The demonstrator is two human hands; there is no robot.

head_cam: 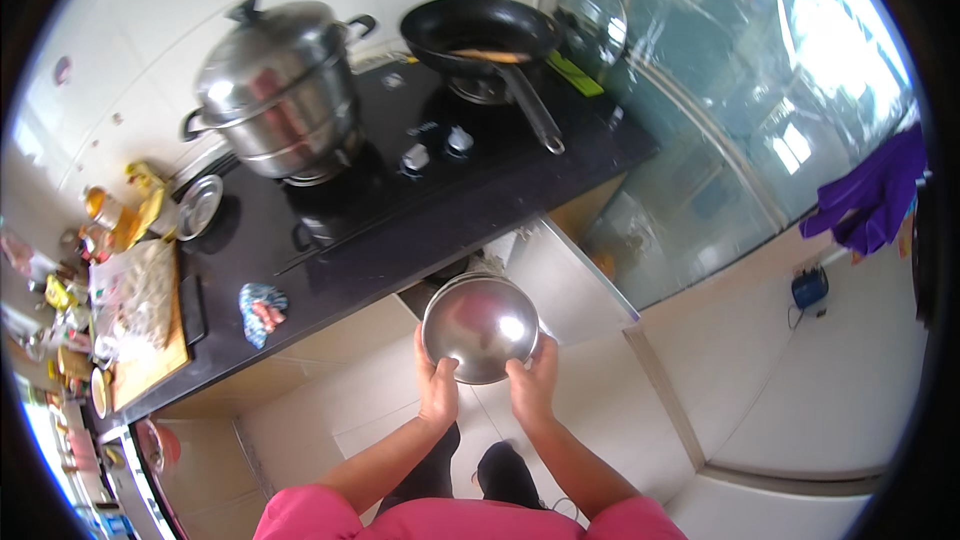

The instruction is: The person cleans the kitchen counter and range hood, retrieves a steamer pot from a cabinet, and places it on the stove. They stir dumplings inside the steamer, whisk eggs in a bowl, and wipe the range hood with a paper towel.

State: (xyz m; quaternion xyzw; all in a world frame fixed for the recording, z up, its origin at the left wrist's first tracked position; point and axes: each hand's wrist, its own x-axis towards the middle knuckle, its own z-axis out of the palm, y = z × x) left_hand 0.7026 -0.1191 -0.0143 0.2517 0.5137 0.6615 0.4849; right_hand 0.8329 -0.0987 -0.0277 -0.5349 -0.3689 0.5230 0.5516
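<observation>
A shiny stainless steel bowl [480,326] is held between my two hands, in front of the counter's edge. My left hand [437,386] grips its left rim, the thumb lying over the near edge. On the right rim, my right hand [534,382] holds it the same way. More than one rim line shows along the bowl's far edge; whether bowls are stacked here I cannot tell. Just beyond the bowl, a cabinet door [574,281] stands open below the counter, and the dark inside is partly hidden by the bowl.
On the black gas hob [360,217] stand a lidded steel steamer pot [277,90] and a black frying pan [480,22], whose handle points towards me. A crumpled cloth [262,311] and a cutting board [176,345] with a plastic bag lie on the counter's left part. Right, a glass partition [690,187].
</observation>
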